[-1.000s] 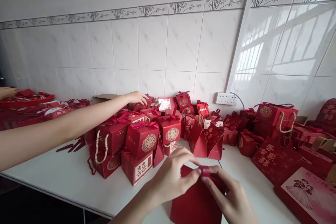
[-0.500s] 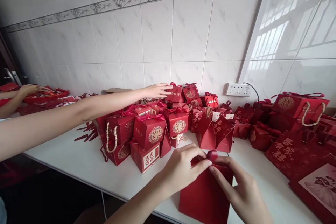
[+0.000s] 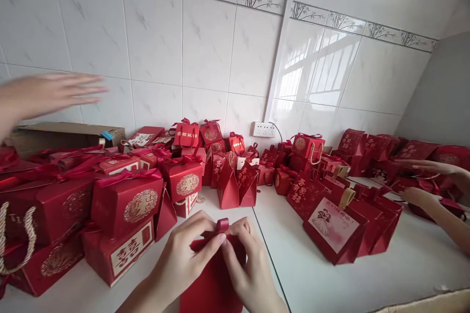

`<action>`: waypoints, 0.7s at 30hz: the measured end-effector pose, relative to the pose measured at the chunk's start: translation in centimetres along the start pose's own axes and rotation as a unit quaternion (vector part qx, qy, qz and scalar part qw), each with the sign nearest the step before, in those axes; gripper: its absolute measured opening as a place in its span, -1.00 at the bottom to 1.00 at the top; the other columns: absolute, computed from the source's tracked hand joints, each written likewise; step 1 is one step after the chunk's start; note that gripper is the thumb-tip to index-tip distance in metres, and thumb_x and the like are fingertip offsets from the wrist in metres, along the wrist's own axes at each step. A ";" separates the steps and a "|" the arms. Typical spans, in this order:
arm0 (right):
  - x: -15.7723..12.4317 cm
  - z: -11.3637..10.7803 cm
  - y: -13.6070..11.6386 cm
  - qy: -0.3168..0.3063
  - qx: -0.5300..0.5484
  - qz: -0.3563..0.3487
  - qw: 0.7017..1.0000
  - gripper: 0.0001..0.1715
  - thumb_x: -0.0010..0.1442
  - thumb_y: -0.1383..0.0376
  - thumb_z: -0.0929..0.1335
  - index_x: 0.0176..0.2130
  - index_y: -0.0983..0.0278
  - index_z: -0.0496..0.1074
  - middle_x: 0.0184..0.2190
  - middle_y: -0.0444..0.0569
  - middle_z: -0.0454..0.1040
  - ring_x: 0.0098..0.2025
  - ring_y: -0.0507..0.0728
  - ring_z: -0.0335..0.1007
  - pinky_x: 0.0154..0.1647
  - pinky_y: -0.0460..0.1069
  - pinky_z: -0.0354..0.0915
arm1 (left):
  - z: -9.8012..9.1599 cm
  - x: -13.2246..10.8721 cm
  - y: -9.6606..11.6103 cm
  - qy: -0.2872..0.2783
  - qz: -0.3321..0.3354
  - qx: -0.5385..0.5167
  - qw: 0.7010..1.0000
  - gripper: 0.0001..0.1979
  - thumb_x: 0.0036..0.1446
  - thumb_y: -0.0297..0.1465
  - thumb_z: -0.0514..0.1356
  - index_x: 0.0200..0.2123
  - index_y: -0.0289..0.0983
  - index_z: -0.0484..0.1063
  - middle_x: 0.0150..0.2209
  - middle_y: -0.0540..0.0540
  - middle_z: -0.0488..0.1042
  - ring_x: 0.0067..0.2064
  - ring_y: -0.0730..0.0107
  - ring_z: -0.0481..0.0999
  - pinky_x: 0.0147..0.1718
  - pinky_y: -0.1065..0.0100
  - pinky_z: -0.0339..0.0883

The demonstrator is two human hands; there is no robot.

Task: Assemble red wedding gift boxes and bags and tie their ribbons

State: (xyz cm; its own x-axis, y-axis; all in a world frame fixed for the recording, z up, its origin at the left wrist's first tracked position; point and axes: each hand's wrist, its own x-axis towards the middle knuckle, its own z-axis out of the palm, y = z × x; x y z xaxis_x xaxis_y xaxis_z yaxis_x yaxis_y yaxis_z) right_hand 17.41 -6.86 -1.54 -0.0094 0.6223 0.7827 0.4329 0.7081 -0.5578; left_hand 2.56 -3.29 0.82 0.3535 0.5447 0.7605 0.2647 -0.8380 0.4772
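Note:
A tall red gift box [image 3: 207, 286] with a plain front stands low in the middle of the view. My left hand [image 3: 181, 249] pinches its top edge from the left, thumb and fingers beside a small dark red ribbon loop [image 3: 222, 225]. From the right, my right hand [image 3: 249, 261] pinches the same top edge, its thumb close to the left thumb. The box's closure is partly hidden by the fingers. Just beyond my hands stand two red boxes with pointed tops [image 3: 237, 186], printed with gold characters.
Stacked red gift boxes [image 3: 128, 200] fill the left side, before an open cardboard box [image 3: 69, 134]. Photo-printed boxes [image 3: 334, 225] stand at right. One person's hand [image 3: 55, 95] is blurred at upper left; another person's hands [image 3: 422, 195] work at far right. A socket strip [image 3: 263, 129] is on the wall.
The view has swung right, showing more boxes and another person's hands there. The other person's arm at left has drawn back from the stacked boxes. My hands keep pinching the box top.

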 end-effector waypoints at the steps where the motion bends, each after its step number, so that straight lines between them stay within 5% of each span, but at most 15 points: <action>1: -0.1 0.1 0.1 0.003 0.001 -0.001 1.000 -0.83 0.32 0.36 0.21 -0.30 0.24 0.34 -0.38 -0.07 0.35 -0.34 0.07 0.32 -0.32 -0.07 0.32 | 0.0 0.0 0.1 -0.003 -0.006 -0.002 1.000 -0.84 0.21 -0.42 0.16 -0.45 -0.23 0.37 -0.49 0.04 0.42 -0.44 0.48 0.48 -0.45 0.51 0.37; 13: -1.6 0.7 2.0 0.014 0.002 0.009 1.000 -0.91 0.32 0.28 0.27 -0.24 0.18 0.37 -0.36 -0.08 0.36 -0.36 0.11 0.32 -0.41 -0.06 0.24 | -0.1 -0.1 1.3 -0.004 -0.078 -0.027 0.997 -0.90 0.14 -0.45 0.18 -0.44 -0.28 0.40 -0.43 -0.04 0.46 -0.35 0.42 0.48 -0.36 0.45 0.38; 21: -0.6 -0.5 -0.1 -0.006 -0.022 0.017 1.000 -0.88 0.30 0.36 0.26 -0.27 0.23 0.38 -0.38 -0.05 0.37 -0.32 0.11 0.32 -0.32 -0.01 0.30 | 0.4 -0.5 1.3 0.046 -0.076 -0.051 0.995 -0.88 0.12 -0.40 0.25 -0.45 -0.27 0.41 -0.44 -0.02 0.49 -0.37 0.43 0.49 -0.34 0.43 0.40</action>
State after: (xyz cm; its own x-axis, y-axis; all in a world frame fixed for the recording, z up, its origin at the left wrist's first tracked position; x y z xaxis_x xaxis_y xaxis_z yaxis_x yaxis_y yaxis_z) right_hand 17.88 -7.47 -1.84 -0.0044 0.6494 0.7604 0.4717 0.6718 -0.5711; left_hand 3.05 -4.63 0.91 0.2310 0.6634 0.7117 0.2136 -0.7482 0.6282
